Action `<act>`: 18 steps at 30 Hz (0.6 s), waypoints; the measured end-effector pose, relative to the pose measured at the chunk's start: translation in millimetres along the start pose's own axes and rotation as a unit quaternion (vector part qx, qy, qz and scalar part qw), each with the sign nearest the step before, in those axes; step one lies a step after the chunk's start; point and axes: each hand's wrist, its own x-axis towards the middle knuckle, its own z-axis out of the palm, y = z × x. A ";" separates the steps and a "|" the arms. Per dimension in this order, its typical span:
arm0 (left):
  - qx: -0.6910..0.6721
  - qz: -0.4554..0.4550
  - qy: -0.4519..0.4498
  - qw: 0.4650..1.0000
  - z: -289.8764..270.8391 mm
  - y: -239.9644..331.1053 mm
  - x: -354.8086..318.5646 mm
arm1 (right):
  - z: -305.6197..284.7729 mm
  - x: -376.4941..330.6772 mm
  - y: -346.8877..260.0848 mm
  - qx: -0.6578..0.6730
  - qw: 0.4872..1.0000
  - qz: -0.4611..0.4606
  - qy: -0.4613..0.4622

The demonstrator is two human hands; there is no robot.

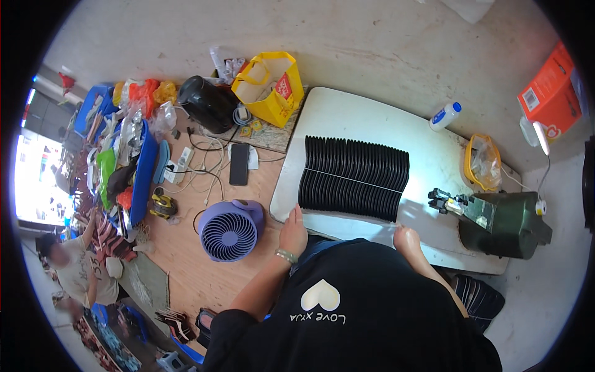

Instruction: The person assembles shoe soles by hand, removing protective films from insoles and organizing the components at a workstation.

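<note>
At the far left another person [71, 266] sits low among heaps of coloured scraps, beside a long blue tray [144, 173] crammed with plastic bags and offcuts. Next comes bare plywood floor with a white power strip [178, 166], tangled cables, a dark flat phone [238, 164], a round black pot-like appliance [207, 102] and a stiff yellow shopping bag [269, 87]. A small lilac desk fan [230, 230], round with a ribbed grille, stands just beside the white board [353, 118].

The left hand [292, 230] lies flat and open on the near-left edge of that smooth, rounded-corner board, steadying it. On the board sits the row of black pieces [353, 178]: thin, matte, identical curved strips overlapped like scales, with a fine pale line running across them. The right hand [406, 237] rests at the near edge, just right of the row; its fingers are hidden, so I cannot tell whether it is open or pinching something.

The work seems to be at a pause between laying out the pieces and feeding them onward. Lifting the next one would call for a light pinch at the row's end without disturbing the overlap.

Further right stand a blocky dark green machine [505, 223] with a small metal head, a crinkled yellow-rimmed clear bag [482, 161], a white bottle [445, 116] with a blue cap, and an orange carton [548, 93].
</note>
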 end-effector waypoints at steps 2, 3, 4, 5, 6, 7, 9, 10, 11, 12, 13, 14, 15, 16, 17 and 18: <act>-0.001 0.056 -0.102 0.993 -26.6 9.2 -7.9 | -22.1 -0.4 -11.7 -0.019 0.993 -0.105 -0.059; -0.026 0.106 -0.171 0.979 -44.3 10.9 -4.6 | -35.1 1.0 -22.4 0.016 0.980 -0.192 -0.055; -0.047 0.152 -0.243 0.957 -61.0 15.6 0.4 | -50.1 2.1 -35.7 0.030 0.964 -0.251 -0.079; -0.162 0.107 -0.310 0.931 -74.2 24.7 11.0 | -66.5 7.5 -52.3 0.187 0.952 -0.218 -0.104; -0.270 0.058 -0.374 0.885 -86.2 35.0 28.8 | -81.8 19.7 -74.7 0.335 0.914 -0.170 -0.154; -0.382 -0.003 -0.437 0.814 -100.1 44.1 49.2 | -96.3 34.6 -100.2 0.334 0.917 -0.191 -0.104; -0.407 0.115 -0.366 0.829 -135.3 54.7 99.5 | -124.5 60.4 -146.0 0.416 0.882 -0.213 -0.063; -0.407 0.059 -0.319 0.854 -152.5 60.2 123.2 | -136.0 69.4 -164.0 0.486 0.845 -0.213 -0.067; -0.381 0.090 -0.229 0.891 -170.1 65.0 148.6 | -143.7 73.7 -178.4 0.536 0.816 -0.211 -0.043; -0.364 0.092 -0.180 0.909 -189.7 67.1 175.9 | -148.8 78.5 -188.5 0.587 0.778 -0.224 -0.013; -0.359 0.090 -0.146 0.917 -209.1 68.2 203.2 | -151.3 81.7 -193.0 0.638 0.724 -0.263 0.011; -0.340 0.110 -0.065 0.932 -222.6 69.8 224.8 | -151.8 82.5 -191.6 0.608 0.759 -0.235 0.011; -0.329 0.144 0.020 0.933 -234.6 71.6 247.6 | -151.4 83.1 -184.5 0.579 0.781 -0.235 0.006; -0.285 0.125 0.027 0.950 -249.5 71.2 272.2 | -149.3 83.9 -174.4 0.552 0.801 -0.230 0.000; -0.192 0.205 0.098 0.955 -253.6 69.7 286.1 | -142.5 80.0 -163.5 0.541 0.816 -0.204 -0.001; -0.085 0.245 0.155 0.953 -253.4 66.7 296.9 | -133.9 76.9 -152.2 0.499 0.851 -0.166 0.018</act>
